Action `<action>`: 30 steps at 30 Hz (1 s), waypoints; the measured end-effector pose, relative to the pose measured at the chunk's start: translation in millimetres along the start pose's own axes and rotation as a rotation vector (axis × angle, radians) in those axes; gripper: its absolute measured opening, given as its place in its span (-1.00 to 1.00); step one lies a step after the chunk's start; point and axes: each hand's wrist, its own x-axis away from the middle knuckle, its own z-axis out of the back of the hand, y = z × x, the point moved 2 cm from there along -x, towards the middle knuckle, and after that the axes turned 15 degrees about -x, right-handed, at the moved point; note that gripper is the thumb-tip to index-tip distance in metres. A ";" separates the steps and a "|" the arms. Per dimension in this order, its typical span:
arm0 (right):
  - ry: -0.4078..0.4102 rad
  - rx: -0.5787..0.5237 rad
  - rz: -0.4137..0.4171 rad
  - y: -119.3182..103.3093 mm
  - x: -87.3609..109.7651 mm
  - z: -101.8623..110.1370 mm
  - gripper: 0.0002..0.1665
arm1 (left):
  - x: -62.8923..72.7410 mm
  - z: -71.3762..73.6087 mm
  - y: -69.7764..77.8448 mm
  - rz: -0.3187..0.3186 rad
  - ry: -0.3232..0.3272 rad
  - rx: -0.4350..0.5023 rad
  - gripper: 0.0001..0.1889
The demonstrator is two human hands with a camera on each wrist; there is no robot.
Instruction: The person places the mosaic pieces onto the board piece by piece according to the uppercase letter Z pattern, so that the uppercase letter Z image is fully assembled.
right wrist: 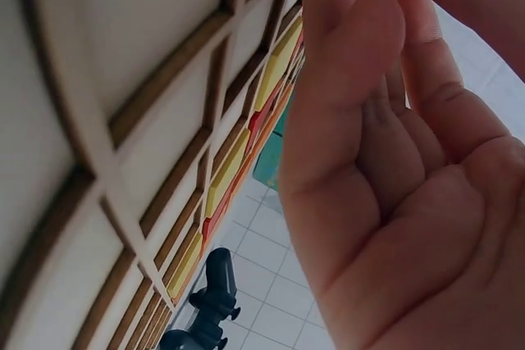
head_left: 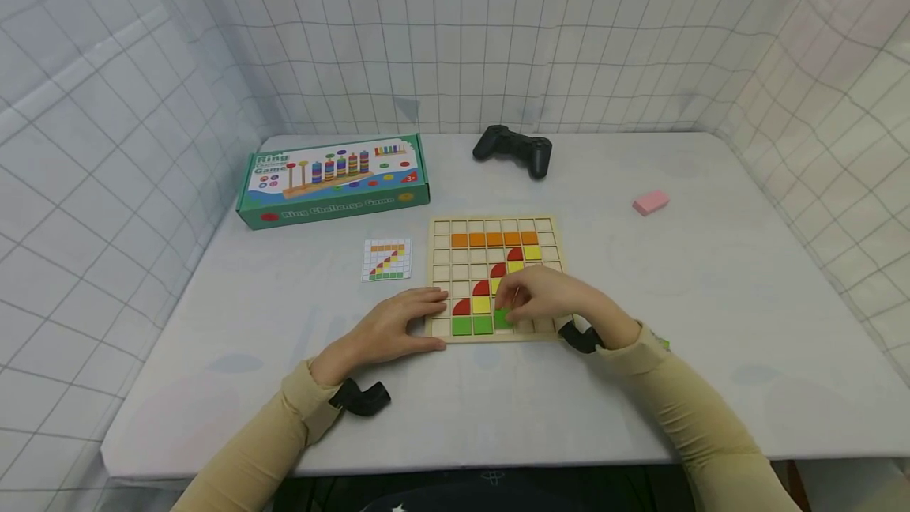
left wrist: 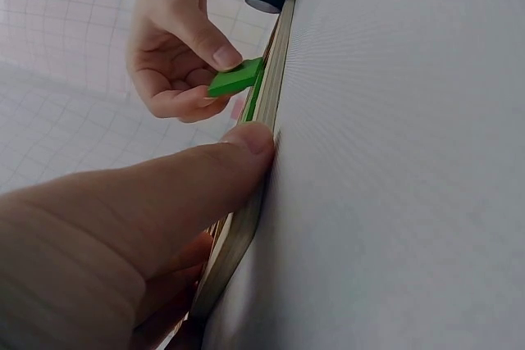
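Between thumb and fingers my right hand [head_left: 540,293] pinches a green square tile [left wrist: 235,78], tilted over the bottom row of the wooden grid board [head_left: 563,253]. Two green tiles [head_left: 472,325] lie in that row, to the left of it. My left hand [head_left: 394,328] rests at the board's lower left corner, fingers extended over the left edge and thumb [left wrist: 250,138] against the front edge. Red quarter-round pieces [head_left: 481,288] and yellow squares [head_left: 481,305] climb diagonally across the grid, partly hidden by the right hand. Orange tiles [head_left: 494,239] form a row near the top.
A pattern card [head_left: 387,260] lies left of the board. Behind it is a green Ring Challenge Game box [head_left: 334,180]. A black game controller [head_left: 513,150] lies at the back, a pink block [head_left: 650,202] to the right. Something green [head_left: 663,343] shows beside the right sleeve.
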 end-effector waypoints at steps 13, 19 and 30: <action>-0.010 0.031 -0.070 4.1 -0.9 -5.1 -0.88 | 0.4 -0.9 -2.3 -0.008 0.000 -0.017 -0.36; 0.000 0.047 -0.052 1.7 4.7 3.1 -0.86 | 1.1 -0.9 -2.4 -0.013 0.012 -0.024 -0.36; 0.075 -0.002 0.009 -9.2 38.0 45.0 -0.68 | 1.4 0.2 -0.6 -0.026 0.022 -0.024 -0.35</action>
